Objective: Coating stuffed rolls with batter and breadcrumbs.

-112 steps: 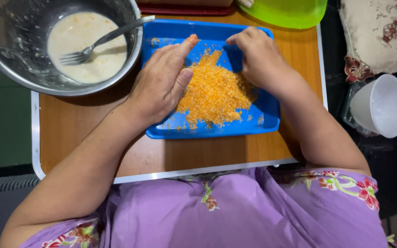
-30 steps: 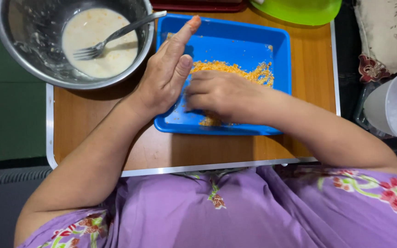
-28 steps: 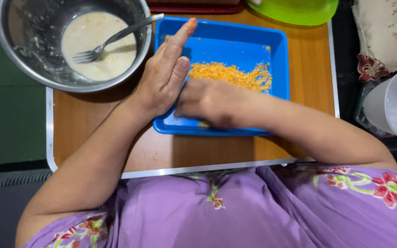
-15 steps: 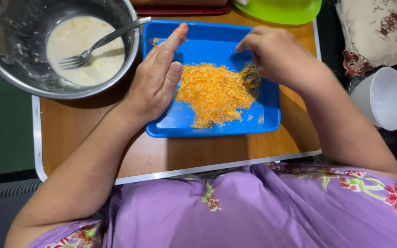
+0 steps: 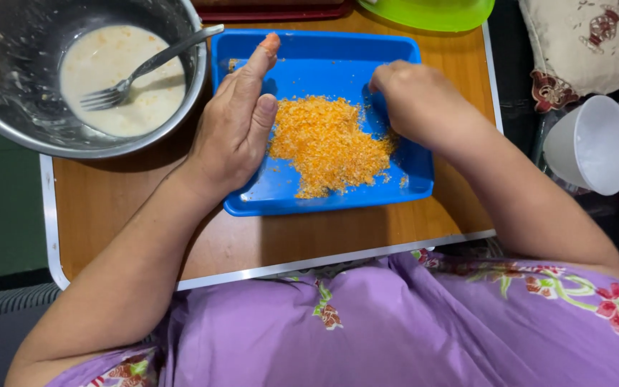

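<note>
Person's clothing: a purple garment (image 5: 410, 322) with flower print fills the near part of the view, touching the near edge of the tabletop.
Tabletop (image 5: 130, 215): wooden, with a pale metal rim; a strip of bare wood lies between the near edge and the tray, and a wider bare part under the bowl at the left.
Blue tray (image 5: 338, 54): rectangular plastic, with a raised rim, in the middle of the tabletop; its right rim is close to the right edge of the tabletop.
Breadcrumbs (image 5: 327, 143): an orange heap in the middle of the tray, between the two hands; blue floor of the tray is free at the far side and in the near left corner.
Left hand (image 5: 236, 125): open and flat, fingers stretched together, standing on its edge at the left side of the heap; crumbs stick to the fingertip.
Right hand (image 5: 413, 104): fingers curled down at the right side of the heap, touching the crumbs; I cannot tell if it grips anything.
Metal bowl (image 5: 8, 107): far left, just beside the tray, holding pale batter (image 5: 120, 79).
Fork (image 5: 145, 68): lies in the batter, handle resting on the bowl's rim toward the tray.
White cup (image 5: 589, 143): lies on its side, off the tabletop at the right.
Cushion (image 5: 596, 39): cream, patterned, far right.
Green plate (image 5: 431, 11): at the far edge, behind the tray.
</note>
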